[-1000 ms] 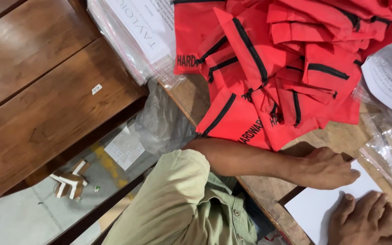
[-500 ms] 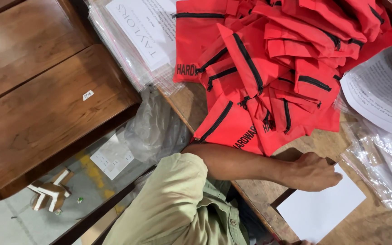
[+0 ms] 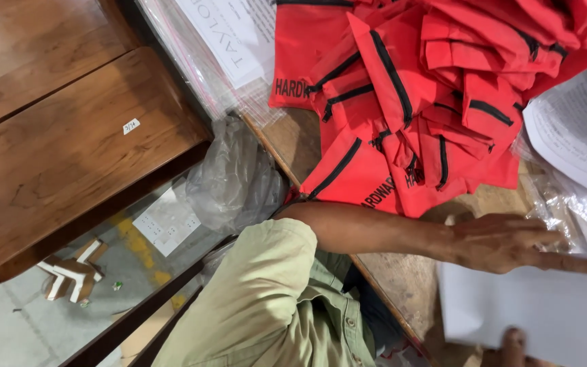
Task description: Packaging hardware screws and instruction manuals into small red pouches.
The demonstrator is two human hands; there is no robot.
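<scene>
**Flat hand on a white sheet beside the red pouches**

The white sheet (image 3: 538, 316) lies flat on the wooden worktable (image 3: 402, 278), just below the heap of red zip pouches (image 3: 429, 102); it looks thin, light and limp, likely to slide easily on the wood and to crease if pinched hard, so a corner or a free edge seems the best place to take hold; pressing down on its face would only pin it.

The left hand (image 3: 511, 241) reaches across from the olive shirt sleeve (image 3: 266, 285) and rests at the sheet's upper edge; its fingers (image 3: 579, 264) are stretched out long and lie close together, flat rather than curled, clamped on nothing; the sheet sits under and just below them, touching or nearly so.

At the sheet's lower edge a fingertip of the other hand (image 3: 511, 340) shows, the right by its place; too little of it is in view to tell whether it is spread or closed.

Above and right of the sheet, clear plastic bags (image 3: 579, 211) and a printed paper (image 3: 579, 129) overlap the pouches; further from the sheet, left of the table edge, a crumpled grey plastic bag (image 3: 236, 180) hangs near a dark wooden bench (image 3: 69, 149).
</scene>
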